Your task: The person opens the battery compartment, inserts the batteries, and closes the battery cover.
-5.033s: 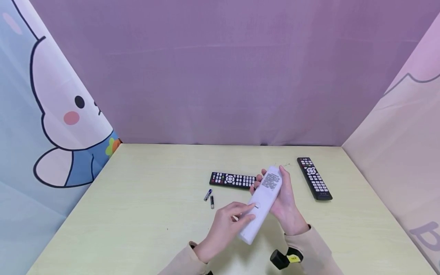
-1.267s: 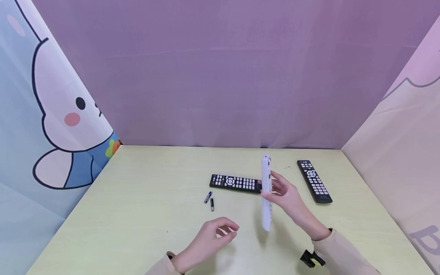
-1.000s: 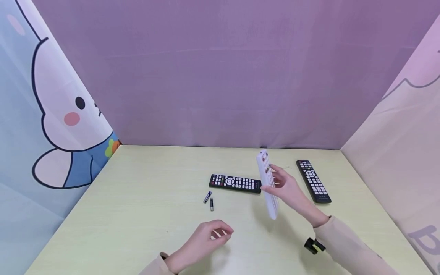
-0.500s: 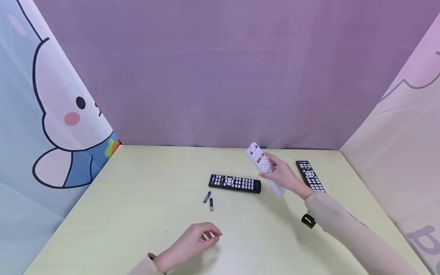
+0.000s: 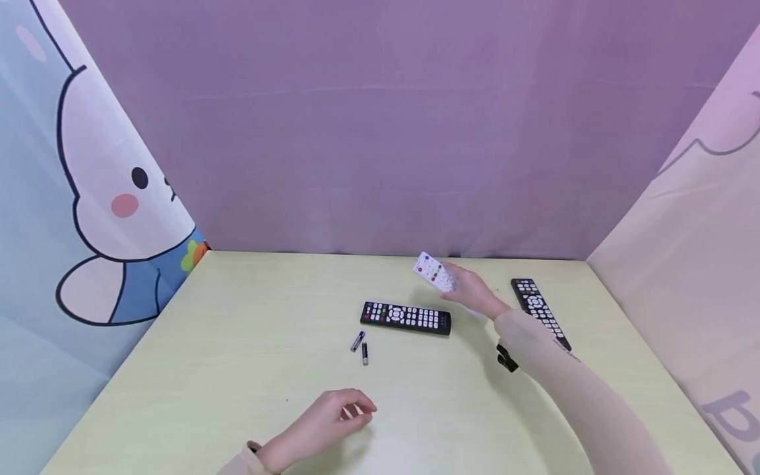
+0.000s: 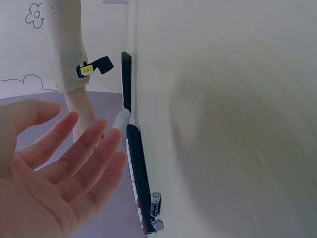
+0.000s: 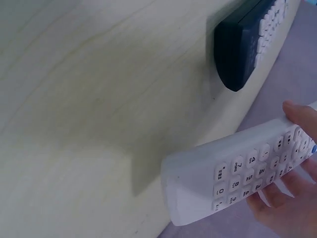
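Note:
My right hand [image 5: 472,289] grips a white remote control [image 5: 435,271] by its edges, button side up, beyond a black remote control [image 5: 406,317]. In the right wrist view the lower end of the white remote control [image 7: 198,186] shows number keys, and it casts a shadow on the table. My left hand [image 5: 326,419] holds nothing. Its fingers are loosely bent over the front of the table, as the left wrist view also shows of that hand [image 6: 64,168]. Two small batteries, one blue and silver [image 5: 357,341] and one black and silver [image 5: 365,353], lie between the left hand and the black remote control.
A second black remote control [image 5: 534,303] lies at the right, partly hidden by my right sleeve [image 5: 558,369]. The pale wooden table [image 5: 196,369] ends at a purple cloth wall [image 5: 380,132] at the back. Printed cloth panels stand at both sides.
My right hand has turned the white remote control from back up to buttons up and carried it away toward the back of the table. The left hand let go and drew back left.

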Tool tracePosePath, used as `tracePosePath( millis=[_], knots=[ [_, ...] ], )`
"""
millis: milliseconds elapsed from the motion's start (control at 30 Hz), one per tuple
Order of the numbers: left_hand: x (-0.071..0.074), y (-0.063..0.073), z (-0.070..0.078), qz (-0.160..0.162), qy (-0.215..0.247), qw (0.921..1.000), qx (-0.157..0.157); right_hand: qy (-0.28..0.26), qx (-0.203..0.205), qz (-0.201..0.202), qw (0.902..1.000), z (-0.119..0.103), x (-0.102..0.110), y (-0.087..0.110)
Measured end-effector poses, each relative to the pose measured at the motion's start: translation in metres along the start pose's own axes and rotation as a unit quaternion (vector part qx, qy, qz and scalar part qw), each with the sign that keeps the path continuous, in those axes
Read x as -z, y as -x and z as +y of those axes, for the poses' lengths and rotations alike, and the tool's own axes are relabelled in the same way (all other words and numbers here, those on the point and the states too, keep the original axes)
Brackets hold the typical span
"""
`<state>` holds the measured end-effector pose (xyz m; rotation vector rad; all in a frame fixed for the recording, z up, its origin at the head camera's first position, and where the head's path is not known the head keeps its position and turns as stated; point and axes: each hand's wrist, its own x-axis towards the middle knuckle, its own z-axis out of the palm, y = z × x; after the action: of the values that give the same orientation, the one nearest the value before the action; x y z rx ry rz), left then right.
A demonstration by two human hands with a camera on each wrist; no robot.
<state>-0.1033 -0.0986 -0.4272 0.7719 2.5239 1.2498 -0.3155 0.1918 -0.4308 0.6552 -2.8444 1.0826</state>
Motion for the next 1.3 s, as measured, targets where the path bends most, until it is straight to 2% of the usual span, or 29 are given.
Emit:
tracePosePath(
  millis=[233, 400, 633, 833, 1100, 1300],
  knots=[
    [0.001, 0.002, -0.002, 0.003, 0.000, 1.0000, -0.004, 0.015, -0.029, 0.011, 0.9994, 0.005, -0.012, -0.010],
    [0.001, 0.001, -0.002, 0.001, 0.001, 1.0000, -0.001, 0.012, -0.025, 0.016, 0.9995, 0.004, -0.017, -0.014],
    [-0.001, 0.001, -0.002, -0.003, 0.008, 1.0000, 0.002, -0.009, -0.057, 0.000, 0.9983, 0.006, -0.027, -0.015],
    [-0.002, 0.001, -0.003, -0.005, 0.015, 0.9999, 0.005, -0.011, -0.069, -0.018, 0.9974, 0.008, -0.032, -0.017],
    [-0.003, 0.002, -0.004, -0.013, 0.018, 0.9997, 0.011, 0.029, -0.037, -0.037, 0.9982, 0.016, -0.036, -0.021],
    [-0.004, 0.000, -0.004, -0.018, 0.018, 0.9995, 0.016, 0.037, -0.046, -0.053, 0.9968, 0.019, -0.039, -0.024]
  ],
)
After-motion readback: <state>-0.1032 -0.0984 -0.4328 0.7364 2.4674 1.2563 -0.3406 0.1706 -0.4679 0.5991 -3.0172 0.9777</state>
